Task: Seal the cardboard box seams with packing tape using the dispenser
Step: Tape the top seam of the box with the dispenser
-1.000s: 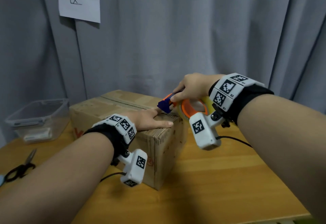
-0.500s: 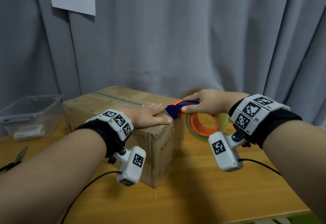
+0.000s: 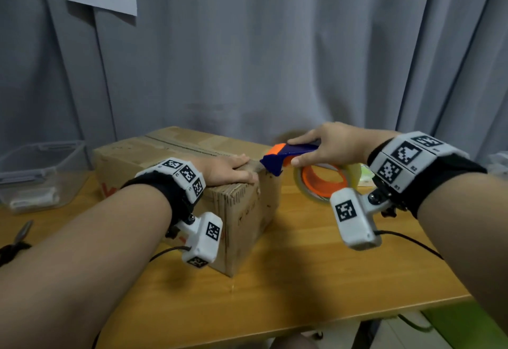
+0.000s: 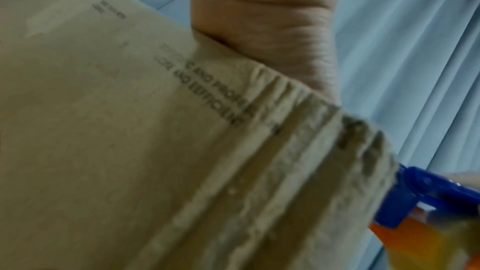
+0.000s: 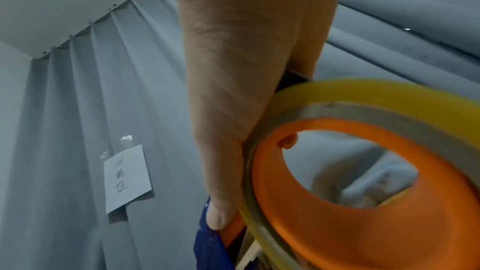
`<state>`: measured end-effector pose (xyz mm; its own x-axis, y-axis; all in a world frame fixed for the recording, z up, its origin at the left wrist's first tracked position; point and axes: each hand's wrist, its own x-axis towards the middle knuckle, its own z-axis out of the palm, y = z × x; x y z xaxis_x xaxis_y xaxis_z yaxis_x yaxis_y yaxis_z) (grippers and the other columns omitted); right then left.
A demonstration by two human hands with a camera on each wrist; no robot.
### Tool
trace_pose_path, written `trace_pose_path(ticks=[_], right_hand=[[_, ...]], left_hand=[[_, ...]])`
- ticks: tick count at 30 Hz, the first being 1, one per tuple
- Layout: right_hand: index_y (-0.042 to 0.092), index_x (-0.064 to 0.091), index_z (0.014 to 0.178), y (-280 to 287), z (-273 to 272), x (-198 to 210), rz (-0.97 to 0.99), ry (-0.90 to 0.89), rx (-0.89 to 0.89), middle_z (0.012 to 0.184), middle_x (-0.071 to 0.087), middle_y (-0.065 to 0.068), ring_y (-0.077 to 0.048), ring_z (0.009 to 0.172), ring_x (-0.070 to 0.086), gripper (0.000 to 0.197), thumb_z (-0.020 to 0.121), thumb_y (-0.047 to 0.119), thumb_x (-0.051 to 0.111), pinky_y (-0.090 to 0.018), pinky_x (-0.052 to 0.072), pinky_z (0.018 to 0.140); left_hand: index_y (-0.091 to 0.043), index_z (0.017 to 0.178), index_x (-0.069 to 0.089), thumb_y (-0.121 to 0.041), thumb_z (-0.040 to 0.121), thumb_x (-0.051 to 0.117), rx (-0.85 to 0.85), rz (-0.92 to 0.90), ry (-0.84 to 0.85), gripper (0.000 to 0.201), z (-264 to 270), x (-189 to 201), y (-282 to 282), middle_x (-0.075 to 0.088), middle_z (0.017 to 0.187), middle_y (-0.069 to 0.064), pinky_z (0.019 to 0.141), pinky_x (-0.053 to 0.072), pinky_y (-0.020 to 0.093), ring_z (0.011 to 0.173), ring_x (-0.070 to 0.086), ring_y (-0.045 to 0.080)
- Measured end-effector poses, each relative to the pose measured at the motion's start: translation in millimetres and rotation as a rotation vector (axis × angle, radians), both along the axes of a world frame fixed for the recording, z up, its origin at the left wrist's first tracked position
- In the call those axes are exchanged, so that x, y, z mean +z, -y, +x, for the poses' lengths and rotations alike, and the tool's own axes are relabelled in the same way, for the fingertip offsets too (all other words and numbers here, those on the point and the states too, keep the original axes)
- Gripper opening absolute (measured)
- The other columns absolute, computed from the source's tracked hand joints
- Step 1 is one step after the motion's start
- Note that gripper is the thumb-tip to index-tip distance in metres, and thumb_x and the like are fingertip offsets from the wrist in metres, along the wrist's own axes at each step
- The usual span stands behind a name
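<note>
Gripping the blue-and-orange tape dispenser (image 3: 286, 156) from above, the right hand (image 3: 334, 143) curls fingers and thumb round its body, the blue nose touching the right end of the cardboard box (image 3: 247, 205) at its top edge. A roll of tape (image 3: 324, 180) on an orange hub hangs under that hand. Beside the nose, the left hand (image 3: 225, 169) lies flat with straight fingers on the box top. The box stands toward the worktop's (image 3: 302, 280) back edge; a clear plastic tub (image 3: 41, 172) sits at the back left corner, scissors (image 3: 16, 241) nearer the left edge.
</note>
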<state>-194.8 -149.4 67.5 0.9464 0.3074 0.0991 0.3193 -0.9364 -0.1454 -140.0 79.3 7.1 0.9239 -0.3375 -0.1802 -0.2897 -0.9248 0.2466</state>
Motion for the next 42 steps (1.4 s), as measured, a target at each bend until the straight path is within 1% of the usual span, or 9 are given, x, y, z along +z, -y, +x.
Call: trace_pose_path(ticks=[3, 9, 12, 15, 18, 22, 27, 35, 42], right_hand=[[0.036, 0.052, 0.134, 10, -4, -16, 0.067, -0.008, -0.010, 0.127, 0.058, 0.010, -0.007, 0.098, 0.050, 0.057, 0.082, 0.053, 0.064, -0.020, 0.035, 0.085], [0.038, 0.046, 0.138, 15, 2, -40, 0.124, -0.066, -0.018, 0.127, 0.057, 0.007, -0.012, 0.107, 0.053, 0.059, 0.083, 0.053, 0.061, -0.027, 0.042, 0.093], [0.041, 0.035, 0.143, 18, 2, -44, 0.109, -0.076, -0.002, 0.129, 0.054, 0.006, -0.013, 0.111, 0.053, 0.061, 0.087, 0.053, 0.057, -0.027, 0.041, 0.094], [0.043, 0.023, 0.147, 24, 1, -48, 0.088, -0.116, 0.000, 0.130, 0.053, 0.006, -0.012, 0.104, 0.055, 0.066, 0.089, 0.053, 0.053, -0.024, 0.045, 0.085], [0.045, 0.014, 0.148, 25, 3, -55, 0.040, -0.126, -0.010, 0.132, 0.051, 0.004, -0.016, 0.104, 0.058, 0.071, 0.089, 0.053, 0.054, -0.029, 0.052, 0.083], [0.043, 0.005, 0.149, 16, 10, -70, 0.054, -0.152, 0.009, 0.126, 0.055, -0.002, -0.018, 0.098, 0.060, 0.082, 0.088, 0.042, 0.059, -0.034, 0.052, 0.087], [0.046, 0.014, 0.148, 4, 16, -79, 0.179, -0.140, 0.015, 0.117, 0.053, 0.000, -0.016, 0.094, 0.059, 0.076, 0.088, 0.029, 0.058, -0.027, 0.047, 0.081], [0.043, 0.029, 0.145, 8, 9, -86, 0.237, 0.046, -0.005, 0.125, 0.056, 0.001, -0.016, 0.101, 0.055, 0.068, 0.086, 0.041, 0.061, -0.025, 0.041, 0.085], [0.045, 0.031, 0.143, 39, -24, -57, 0.112, 0.115, -0.009, 0.109, 0.054, 0.008, -0.012, 0.092, 0.053, 0.064, 0.087, 0.042, 0.062, -0.024, 0.039, 0.079]], left_hand=[[-0.028, 0.151, 0.007, -0.056, 0.090, 0.044, 0.003, 0.087, 0.022, 0.077, -4, 4, 7, 0.005, 0.159, -0.008, 0.114, 0.012, 0.035, 0.145, 0.012, 0.017], [-0.037, 0.150, 0.008, -0.045, 0.092, 0.047, -0.109, 0.143, 0.041, 0.071, -13, 5, 21, -0.002, 0.159, -0.005, 0.115, 0.005, 0.038, 0.146, 0.003, 0.018], [-0.039, 0.149, 0.010, -0.062, 0.090, 0.040, -0.101, 0.087, -0.010, 0.070, -10, 9, 6, 0.000, 0.159, -0.008, 0.117, 0.001, 0.040, 0.146, 0.003, 0.015], [-0.034, 0.149, 0.012, -0.081, 0.077, 0.013, -0.032, 0.090, 0.002, 0.087, -6, 12, -8, 0.004, 0.159, -0.008, 0.118, -0.001, 0.041, 0.146, 0.003, 0.013], [-0.025, 0.151, 0.013, -0.057, 0.096, 0.011, 0.013, 0.099, 0.057, 0.064, -6, 12, 2, 0.005, 0.159, -0.001, 0.116, 0.000, 0.035, 0.146, 0.004, 0.015], [-0.024, 0.151, 0.014, -0.042, 0.102, 0.022, -0.059, 0.048, 0.073, 0.053, -16, 6, 21, 0.006, 0.159, -0.002, 0.114, 0.003, 0.027, 0.146, 0.007, 0.015], [-0.033, 0.149, 0.019, -0.027, 0.095, 0.045, -0.078, -0.026, 0.053, 0.061, -20, 3, 18, 0.012, 0.158, -0.008, 0.113, 0.008, 0.029, 0.144, 0.012, 0.013], [-0.035, 0.146, 0.028, -0.031, 0.097, 0.037, -0.029, -0.086, 0.088, 0.050, -19, -4, 23, 0.029, 0.153, -0.003, 0.111, 0.017, 0.031, 0.139, 0.027, 0.019], [-0.033, 0.146, 0.030, -0.026, 0.098, 0.036, -0.015, -0.057, 0.105, 0.049, -26, 0, 26, 0.027, 0.154, -0.003, 0.111, 0.014, 0.028, 0.140, 0.025, 0.019]])
